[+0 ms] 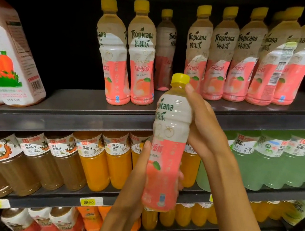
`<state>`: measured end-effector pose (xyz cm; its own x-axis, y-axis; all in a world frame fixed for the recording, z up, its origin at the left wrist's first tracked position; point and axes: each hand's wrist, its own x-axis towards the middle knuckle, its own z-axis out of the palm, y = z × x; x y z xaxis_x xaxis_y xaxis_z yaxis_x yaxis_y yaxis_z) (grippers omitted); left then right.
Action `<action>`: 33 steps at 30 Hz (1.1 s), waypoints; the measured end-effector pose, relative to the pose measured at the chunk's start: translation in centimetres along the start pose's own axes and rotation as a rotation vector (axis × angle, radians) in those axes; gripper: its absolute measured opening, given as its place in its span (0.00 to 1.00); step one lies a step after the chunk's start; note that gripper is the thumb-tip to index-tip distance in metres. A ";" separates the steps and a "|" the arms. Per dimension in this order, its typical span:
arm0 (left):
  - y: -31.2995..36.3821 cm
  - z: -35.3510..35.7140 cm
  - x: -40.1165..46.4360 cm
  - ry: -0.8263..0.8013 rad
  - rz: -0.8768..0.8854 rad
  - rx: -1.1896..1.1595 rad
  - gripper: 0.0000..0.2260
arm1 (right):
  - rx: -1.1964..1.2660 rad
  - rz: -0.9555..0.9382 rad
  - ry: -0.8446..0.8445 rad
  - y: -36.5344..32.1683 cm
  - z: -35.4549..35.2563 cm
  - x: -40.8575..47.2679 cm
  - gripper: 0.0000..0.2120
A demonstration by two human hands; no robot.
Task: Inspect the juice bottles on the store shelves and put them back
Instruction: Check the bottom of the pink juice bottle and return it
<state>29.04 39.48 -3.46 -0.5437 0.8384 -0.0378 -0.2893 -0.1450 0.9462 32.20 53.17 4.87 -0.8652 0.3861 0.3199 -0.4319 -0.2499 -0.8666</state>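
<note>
Inspection step. Bottle (pixel 167 144) upright, frame centre, before shelf (pixel 73 115). Left hand (pixel 138 171) grips base; right hand (pixel 203 124) wraps shoulder. Next, likely: return to gap at 12 o'clock.

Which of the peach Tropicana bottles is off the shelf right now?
The peach bottle in front, gripped by the left hand low and the right hand high; the other peach bottles stand on the top shelf.

Single head-worn wide-angle view, which faced the store shelves (pixel 92 109) head-on at close range, angled slightly downward, with both raised forearms entering from the bottom edge.
</note>
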 end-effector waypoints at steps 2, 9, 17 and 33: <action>-0.1 0.0 -0.3 -0.108 -0.040 -0.131 0.33 | 0.129 0.069 -0.036 0.2 0.0 0.1 0.17; 0.0 -0.3 0.1 -0.127 -0.053 -0.004 0.35 | 0.213 0.059 0.028 0.6 -0.4 0.5 0.13; 0.0 -0.3 0.3 -0.145 -0.093 -0.078 0.33 | 0.004 -0.054 -0.005 0.2 -0.1 0.0 0.11; 0.6 -0.7 1.0 0.056 0.040 0.174 0.39 | -0.052 -0.081 0.058 -0.3 -0.1 0.0 0.10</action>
<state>27.72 39.88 -3.20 -0.5966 0.8025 -0.0118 -0.1280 -0.0806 0.9885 32.37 53.32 5.08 -0.8110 0.4544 0.3685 -0.4850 -0.1699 -0.8579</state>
